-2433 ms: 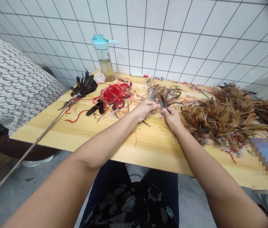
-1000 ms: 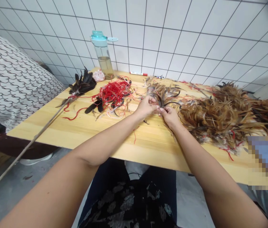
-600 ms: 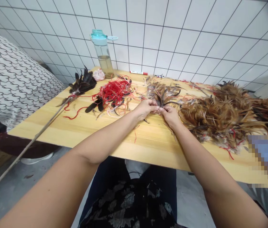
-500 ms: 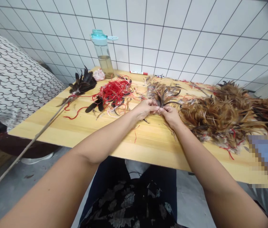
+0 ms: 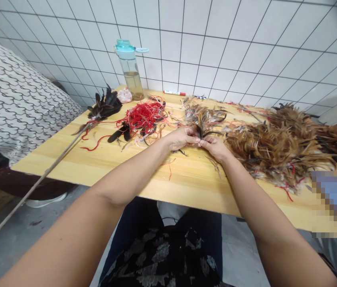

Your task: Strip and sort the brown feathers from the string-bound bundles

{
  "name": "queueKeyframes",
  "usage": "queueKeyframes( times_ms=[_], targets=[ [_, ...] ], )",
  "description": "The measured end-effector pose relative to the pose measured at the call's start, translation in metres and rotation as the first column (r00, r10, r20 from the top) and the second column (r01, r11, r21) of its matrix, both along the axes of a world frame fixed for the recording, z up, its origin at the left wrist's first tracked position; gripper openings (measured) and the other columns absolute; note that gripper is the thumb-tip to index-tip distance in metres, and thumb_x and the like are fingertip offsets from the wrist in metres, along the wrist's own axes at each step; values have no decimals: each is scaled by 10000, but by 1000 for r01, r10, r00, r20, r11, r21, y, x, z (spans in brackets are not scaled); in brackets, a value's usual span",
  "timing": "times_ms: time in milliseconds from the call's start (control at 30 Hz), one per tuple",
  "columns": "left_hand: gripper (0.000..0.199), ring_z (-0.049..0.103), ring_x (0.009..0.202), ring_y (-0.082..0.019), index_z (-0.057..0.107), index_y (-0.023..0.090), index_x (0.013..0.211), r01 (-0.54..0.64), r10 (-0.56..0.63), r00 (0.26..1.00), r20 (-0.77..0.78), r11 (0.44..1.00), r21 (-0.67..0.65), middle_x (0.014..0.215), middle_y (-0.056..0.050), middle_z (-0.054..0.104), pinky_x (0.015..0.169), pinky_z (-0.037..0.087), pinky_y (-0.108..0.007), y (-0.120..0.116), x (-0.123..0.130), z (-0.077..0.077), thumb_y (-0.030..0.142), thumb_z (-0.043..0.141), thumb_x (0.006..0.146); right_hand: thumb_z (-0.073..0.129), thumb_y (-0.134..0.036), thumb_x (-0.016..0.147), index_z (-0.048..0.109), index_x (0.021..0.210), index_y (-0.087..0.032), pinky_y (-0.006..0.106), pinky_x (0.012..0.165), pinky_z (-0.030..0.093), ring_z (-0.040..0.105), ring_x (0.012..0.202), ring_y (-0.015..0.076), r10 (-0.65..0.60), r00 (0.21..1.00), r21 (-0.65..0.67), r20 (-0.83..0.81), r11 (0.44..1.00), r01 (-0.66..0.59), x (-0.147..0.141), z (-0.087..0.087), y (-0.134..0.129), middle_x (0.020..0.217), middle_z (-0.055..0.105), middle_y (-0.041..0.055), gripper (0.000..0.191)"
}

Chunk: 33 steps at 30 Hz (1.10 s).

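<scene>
Both closed to a pinch, my left hand (image 5: 183, 138) and right hand (image 5: 215, 148) grip the base of a dark feather bunch (image 5: 201, 129) over the table (image 5: 188, 187). Piled brown feathers (image 5: 272, 149) crowd close on the right; tangled red string (image 5: 144, 116) lies left, a bottle (image 5: 131, 71) beyond.

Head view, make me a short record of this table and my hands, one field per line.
Left hand: pinching the base of a feather tuft
Right hand: pinching the same base, fingertips meeting or nearly meeting the left's
Right of hands: large heap of brown feathers
Left of hands: tangle of red string
Far left: stick, dark feathers at one end, other end past the table edge
Back: upright teal-topped bottle, partly filled; red-capped marker
Surface: wooden table
</scene>
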<state>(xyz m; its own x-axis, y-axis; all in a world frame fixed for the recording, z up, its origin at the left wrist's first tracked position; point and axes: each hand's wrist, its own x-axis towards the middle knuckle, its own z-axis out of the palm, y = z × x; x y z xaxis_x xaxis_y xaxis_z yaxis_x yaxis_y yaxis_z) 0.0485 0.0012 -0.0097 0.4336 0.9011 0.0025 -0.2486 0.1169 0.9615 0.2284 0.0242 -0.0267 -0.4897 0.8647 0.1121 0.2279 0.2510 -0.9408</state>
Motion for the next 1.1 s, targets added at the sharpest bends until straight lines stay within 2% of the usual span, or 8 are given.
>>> queueKeyframes(
  times_ms=[167, 400, 567, 800, 1000, 1100],
  targets=[
    [386, 577, 575, -99, 584, 79, 661, -56, 56, 998, -3, 998, -7, 592, -22, 619, 588, 401, -231, 1, 1, -1, 252, 884, 489, 701, -608, 616, 590, 620, -186, 278, 638, 417, 502, 629, 140, -5, 1000, 1, -24, 1000, 5, -2, 1, -1, 624, 582, -4, 436],
    [252, 511, 529, -73, 575, 81, 663, -166, 162, 984, -78, 986, -36, 561, 11, 572, 573, 365, -232, 2, 8, -2, 146, 806, 588, 706, -557, 613, 588, 623, -179, 264, 619, 391, 479, 614, 123, -31, 998, -31, -63, 999, 29, -4, 5, -5, 640, 547, -12, 396],
    [237, 508, 516, -74, 564, 83, 625, -173, 170, 982, -78, 985, -25, 539, 17, 564, 582, 385, -234, 0, 9, 0, 93, 793, 567, 705, -568, 593, 533, 597, -196, 261, 572, 354, 424, 585, 119, -28, 999, -18, -24, 999, 28, -6, 6, -6, 591, 487, -29, 410],
    [221, 535, 559, -78, 573, 90, 665, -150, 150, 988, 25, 988, -22, 596, -1, 596, 603, 416, -231, 0, 10, -3, 93, 776, 576, 691, -554, 630, 571, 605, -198, 283, 639, 390, 469, 647, 144, -66, 997, 48, -34, 997, 67, -5, -3, 1, 632, 537, -10, 376],
    [320, 617, 683, -125, 612, 91, 800, -159, 160, 976, 148, 987, -19, 733, -33, 654, 702, 492, -274, -5, 15, 1, 122, 796, 540, 728, -591, 580, 585, 645, -214, 343, 735, 451, 546, 713, 185, -58, 986, -55, -155, 997, 50, -7, -1, -2, 678, 610, 6, 408],
    [378, 626, 721, -143, 621, 89, 829, -152, 149, 971, 187, 988, 5, 786, -47, 668, 747, 509, -310, -8, 16, 3, 150, 819, 514, 745, -571, 571, 587, 680, -216, 344, 738, 463, 563, 736, 189, -56, 978, -65, -201, 997, 43, -9, 1, -4, 700, 624, 8, 403]
  ],
)
